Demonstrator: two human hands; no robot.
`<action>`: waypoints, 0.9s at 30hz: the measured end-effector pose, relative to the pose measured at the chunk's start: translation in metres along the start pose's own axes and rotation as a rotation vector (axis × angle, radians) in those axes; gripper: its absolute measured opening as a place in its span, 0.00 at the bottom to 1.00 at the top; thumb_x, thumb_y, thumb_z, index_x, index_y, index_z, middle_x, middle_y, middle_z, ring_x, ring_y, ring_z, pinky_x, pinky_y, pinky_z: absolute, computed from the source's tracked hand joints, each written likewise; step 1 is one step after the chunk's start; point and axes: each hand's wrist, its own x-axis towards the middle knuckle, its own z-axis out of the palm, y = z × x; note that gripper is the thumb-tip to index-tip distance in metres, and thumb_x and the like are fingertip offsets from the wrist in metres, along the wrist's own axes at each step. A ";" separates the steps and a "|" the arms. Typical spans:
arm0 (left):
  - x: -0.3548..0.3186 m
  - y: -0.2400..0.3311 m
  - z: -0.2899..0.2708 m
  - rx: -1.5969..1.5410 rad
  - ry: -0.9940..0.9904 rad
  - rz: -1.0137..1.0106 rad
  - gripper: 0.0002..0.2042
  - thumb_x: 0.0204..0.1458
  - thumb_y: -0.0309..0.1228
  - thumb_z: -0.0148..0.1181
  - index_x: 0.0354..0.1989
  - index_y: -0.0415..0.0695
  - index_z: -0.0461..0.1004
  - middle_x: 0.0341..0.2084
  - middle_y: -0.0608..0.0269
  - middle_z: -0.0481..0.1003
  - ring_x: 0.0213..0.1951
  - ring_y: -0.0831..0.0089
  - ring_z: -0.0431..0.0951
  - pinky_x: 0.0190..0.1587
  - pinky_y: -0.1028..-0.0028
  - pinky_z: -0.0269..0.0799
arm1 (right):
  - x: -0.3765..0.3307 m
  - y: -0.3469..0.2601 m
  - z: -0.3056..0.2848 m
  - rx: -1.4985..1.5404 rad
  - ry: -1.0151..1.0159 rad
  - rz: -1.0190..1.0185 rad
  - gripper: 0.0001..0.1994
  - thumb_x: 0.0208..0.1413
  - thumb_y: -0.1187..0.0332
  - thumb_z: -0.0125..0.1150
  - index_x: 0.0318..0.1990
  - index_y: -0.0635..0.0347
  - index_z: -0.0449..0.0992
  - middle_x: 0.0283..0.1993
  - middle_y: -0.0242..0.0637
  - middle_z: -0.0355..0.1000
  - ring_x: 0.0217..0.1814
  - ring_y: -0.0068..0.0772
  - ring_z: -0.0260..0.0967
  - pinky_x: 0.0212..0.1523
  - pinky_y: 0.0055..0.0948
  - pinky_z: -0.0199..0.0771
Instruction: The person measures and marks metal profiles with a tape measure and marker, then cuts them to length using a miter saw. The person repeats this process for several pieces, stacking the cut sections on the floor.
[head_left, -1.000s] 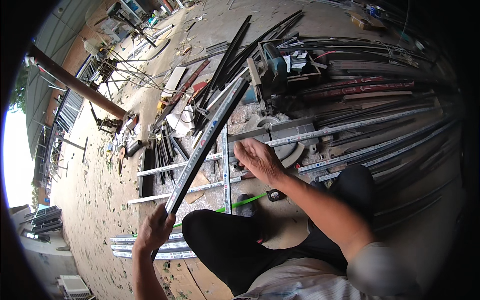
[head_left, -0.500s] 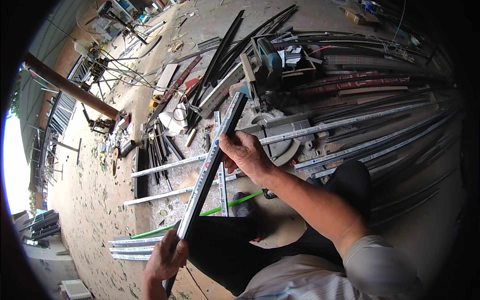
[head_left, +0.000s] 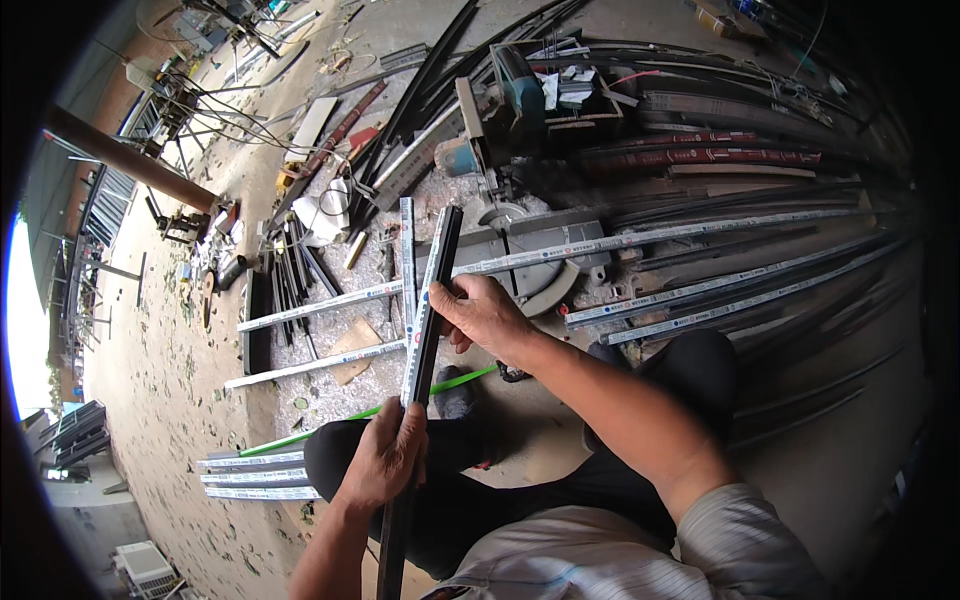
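Note:
My left hand point(head_left: 384, 456) is wrapped round the lower part of a dark metal profile point(head_left: 428, 310) with printed white film along one face. Higher up the same profile, the fingers of my right hand point(head_left: 484, 316) close on its edge. It is tilted slightly, its upper end pointing away from me and its lower end passing below my left hand over my lap. Just left of it, a second film-covered profile point(head_left: 408, 240) lies across a long film-covered bar point(head_left: 530, 257). That bar runs over the base of a mitre saw point(head_left: 548, 272).
Bundles of long dark profiles point(head_left: 680, 243) spread over the floor to the right. Several short offcuts point(head_left: 290, 285) lie left of the saw. Film-covered profiles point(head_left: 258, 478) are stacked by my left knee. A green strap point(head_left: 465, 379) crosses near my shoe, and a brown pole point(head_left: 140, 165) stands far left.
The held profile has swung from a strong slant to nearly straight ahead. My left hand has moved up and right, closer to my right hand. The whole view has shifted slightly.

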 end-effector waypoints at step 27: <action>0.091 0.000 -0.009 -0.031 0.423 -0.366 0.26 0.77 0.50 0.43 0.64 0.37 0.70 0.21 0.72 0.65 0.15 0.87 0.64 0.17 0.86 0.59 | -0.177 0.319 -0.037 -0.783 -1.371 1.048 0.56 0.53 0.22 0.59 0.78 0.55 0.58 0.76 0.62 0.61 0.79 0.60 0.61 0.76 0.52 0.61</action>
